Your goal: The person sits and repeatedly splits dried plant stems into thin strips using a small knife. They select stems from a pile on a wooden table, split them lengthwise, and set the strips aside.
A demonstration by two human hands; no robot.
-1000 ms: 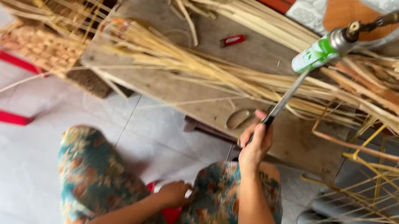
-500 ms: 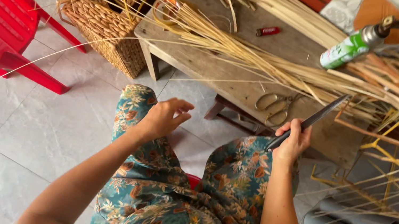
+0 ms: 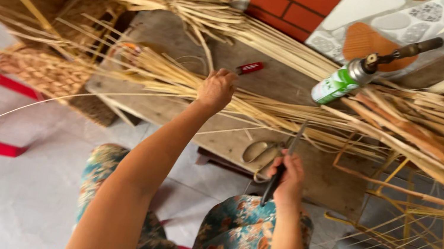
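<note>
— Head view: what is the left hand (image 3: 217, 89) doing?
— It is closed on the pale reed strips (image 3: 181, 79) lying across the wooden bench (image 3: 187, 116).
— And the right hand (image 3: 286, 180)?
— It grips a dark knife (image 3: 279, 173), blade up, beside scissors (image 3: 261, 152).

A dark, slim-bladed knife (image 3: 281, 167) points upward over pale bamboo strips (image 3: 181, 79) lying across the bench.

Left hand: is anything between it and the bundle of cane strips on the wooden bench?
Nothing visible. The left hand already rests on the cane strips lying across the bench. The right hand holds a dark knife apart, nearer the body.
</note>
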